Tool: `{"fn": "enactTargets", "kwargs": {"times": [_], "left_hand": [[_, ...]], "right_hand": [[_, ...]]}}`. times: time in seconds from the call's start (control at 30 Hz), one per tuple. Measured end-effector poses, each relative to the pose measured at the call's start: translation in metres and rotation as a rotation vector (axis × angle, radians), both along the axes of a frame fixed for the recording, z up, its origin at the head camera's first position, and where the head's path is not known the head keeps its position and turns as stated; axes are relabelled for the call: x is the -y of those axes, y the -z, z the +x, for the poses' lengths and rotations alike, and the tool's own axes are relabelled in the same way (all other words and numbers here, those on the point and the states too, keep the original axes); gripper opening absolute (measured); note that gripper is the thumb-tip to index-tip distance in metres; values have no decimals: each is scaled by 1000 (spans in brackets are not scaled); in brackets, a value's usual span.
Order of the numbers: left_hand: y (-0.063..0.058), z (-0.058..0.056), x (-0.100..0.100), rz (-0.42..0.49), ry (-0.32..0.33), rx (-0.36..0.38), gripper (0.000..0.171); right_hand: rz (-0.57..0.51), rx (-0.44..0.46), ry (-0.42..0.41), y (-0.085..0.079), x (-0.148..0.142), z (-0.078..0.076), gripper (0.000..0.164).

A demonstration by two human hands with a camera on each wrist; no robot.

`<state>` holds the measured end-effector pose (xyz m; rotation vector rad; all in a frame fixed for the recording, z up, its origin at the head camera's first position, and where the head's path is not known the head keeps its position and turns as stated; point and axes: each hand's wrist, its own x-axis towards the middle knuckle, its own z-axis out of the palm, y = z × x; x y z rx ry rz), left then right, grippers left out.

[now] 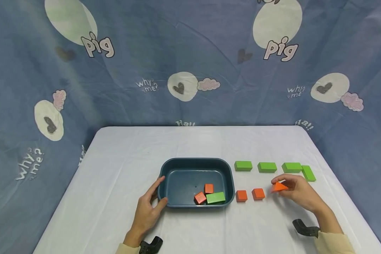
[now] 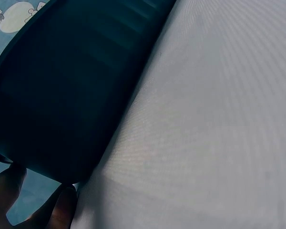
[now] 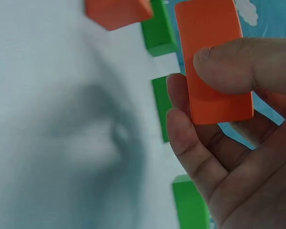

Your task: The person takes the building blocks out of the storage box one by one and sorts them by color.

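Observation:
My right hand pinches an orange triangular block between thumb and fingers, above the right part of the table. The right wrist view shows a flat rectangular face of this orange block under the thumb. My left hand rests its thumb and fingertips against the left end of a dark blue tray. Inside the tray's right part lie two orange cubes and a green block. In the left wrist view, fingertips touch the tray's outer wall.
Two orange cubes sit on the white table between the tray and my right hand. Behind them, several green blocks stretch in a row, the rightmost one turned. A blue patterned cloth hangs behind the table.

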<state>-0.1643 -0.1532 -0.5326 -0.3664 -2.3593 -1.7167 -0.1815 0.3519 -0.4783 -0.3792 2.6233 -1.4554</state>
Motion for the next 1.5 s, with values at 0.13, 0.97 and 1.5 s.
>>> {"fn": "enactTargets", "kwargs": {"times": [0.13, 0.97, 1.5], "left_hand": [[1, 0, 0, 17, 6, 6, 64], [2, 0, 1, 10, 6, 1, 64], [2, -2, 2, 10, 16, -18, 65]], "right_hand": [[55, -3, 59, 8, 2, 4, 38], [256, -12, 161, 30, 8, 12, 41], [213, 11, 138, 30, 5, 13, 50]]}}
